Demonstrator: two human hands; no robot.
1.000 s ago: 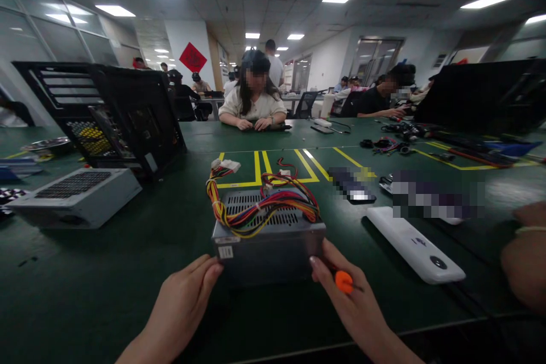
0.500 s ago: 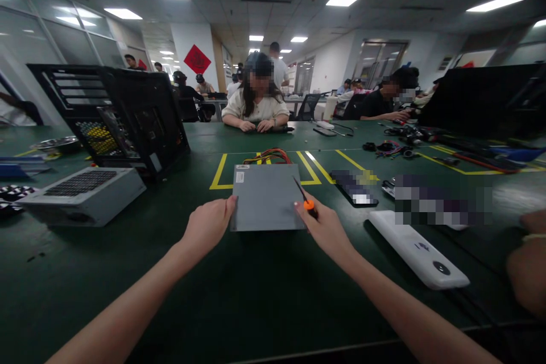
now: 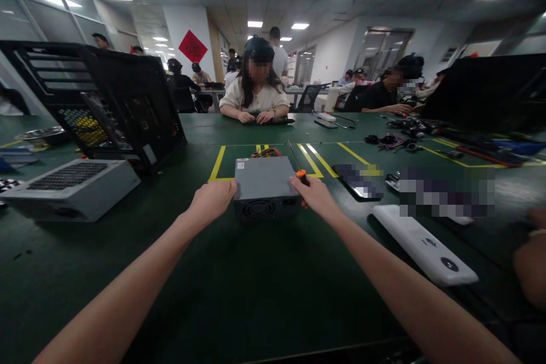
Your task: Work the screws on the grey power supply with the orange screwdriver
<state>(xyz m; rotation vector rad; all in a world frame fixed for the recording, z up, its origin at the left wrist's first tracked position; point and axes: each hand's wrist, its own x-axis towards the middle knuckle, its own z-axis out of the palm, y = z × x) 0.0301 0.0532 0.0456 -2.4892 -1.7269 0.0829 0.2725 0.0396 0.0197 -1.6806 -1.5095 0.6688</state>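
A grey computer power supply [image 3: 265,177] is between my two hands over the green table; its fan grille and socket face me. My left hand [image 3: 215,200] grips its left side, fingers closed. On the right side my right hand [image 3: 316,192] is closed around the power supply and also holds a screwdriver [image 3: 301,175] with an orange and black handle, its thin shaft pointing up and away. Coloured cables [image 3: 265,152] come out behind the box. The lower edge of the power supply is in shadow, so I cannot tell whether it touches the table.
At the left stand a black computer case [image 3: 123,105] and a second power supply [image 3: 72,190]. A phone [image 3: 357,183] and a white oblong device [image 3: 424,245] lie on the right. Yellow tape [image 3: 217,164] marks the green table [image 3: 256,296]. A person [image 3: 256,88] sits opposite.
The power supply has tilted so that its fan side now shows toward me, where before its flat top faced me. Both hands moved with it, still gripping. The view has shifted slightly.
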